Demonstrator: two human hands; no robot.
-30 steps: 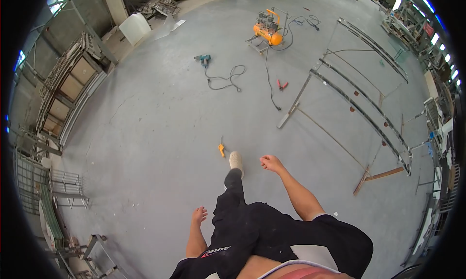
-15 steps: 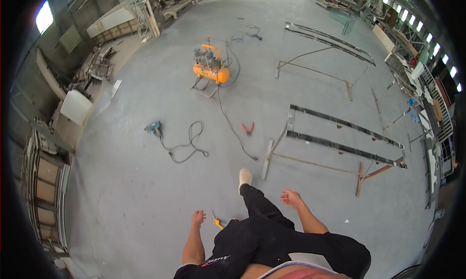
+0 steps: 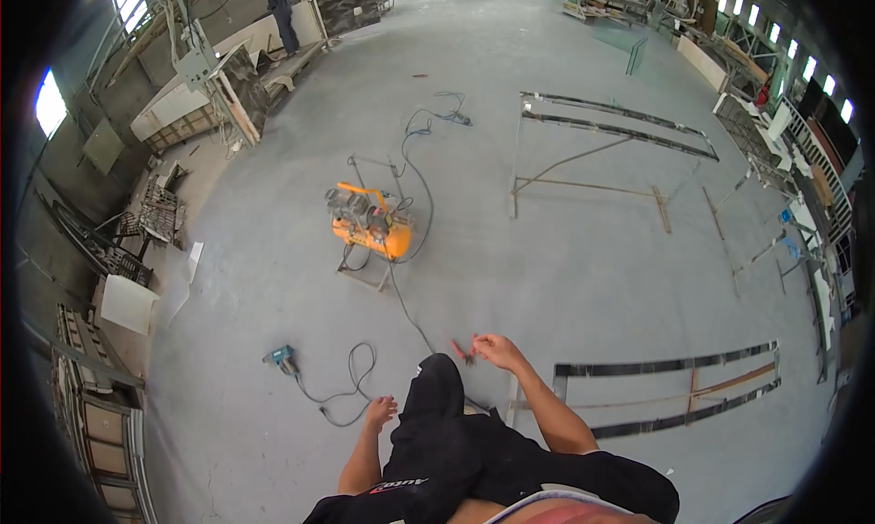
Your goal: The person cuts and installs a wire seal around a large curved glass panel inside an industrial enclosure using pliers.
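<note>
My right hand hangs in the air, loosely bent and holding nothing. In view it lies just beside red-handled pliers on the floor, apart from them as far as I can see. Lower down, my left hand is also without any object, its fingers slightly curled and apart. Nearest to it in view is the looped dark cord of a teal power tool, which lies on the floor to the left. My bent knee in black trousers comes between the two hands.
An orange air compressor stands ahead, its hose and cable trailing on the floor. To my right is a metal stand with black-topped rails; a similar stand is farther off. A person stands far back at left.
My view has moved forward: compressor, power tool, pliers and near stand now appear lower and closer. The yellow-handled tool on the floor has left view. My right hand has swung forward; the far person shows fully.
</note>
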